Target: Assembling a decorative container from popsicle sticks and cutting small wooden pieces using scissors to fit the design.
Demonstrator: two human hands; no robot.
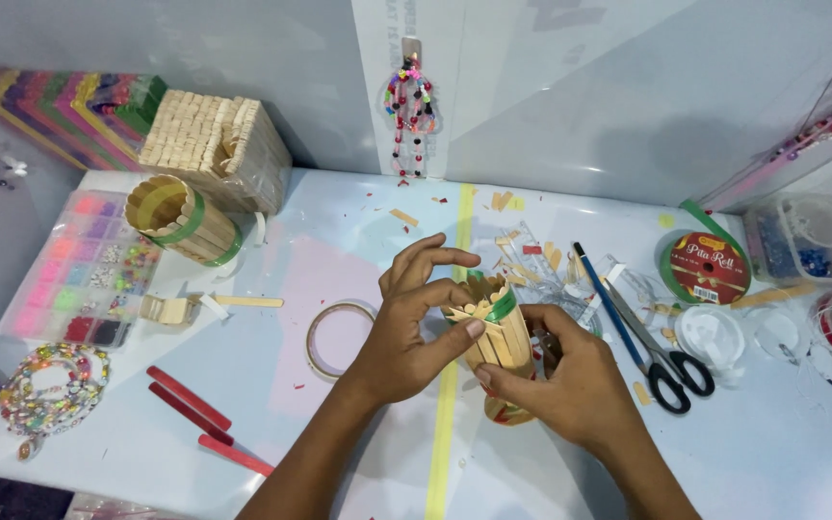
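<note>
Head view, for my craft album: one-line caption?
Both hands, left hand and right hand, grip a craft-stick cylinder banded in green on the table.

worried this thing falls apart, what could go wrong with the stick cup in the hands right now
1. The left hand and right hand squeeze the stick cup from both sides; its sticks might splay out of the green band.
2. The scissors lie open-handled just beside the right hand; a wrist could bump them.

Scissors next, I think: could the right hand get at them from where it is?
Probably yes: the scissors lie uncovered just beside the right hand, but its grip is on the stick cup.
</note>
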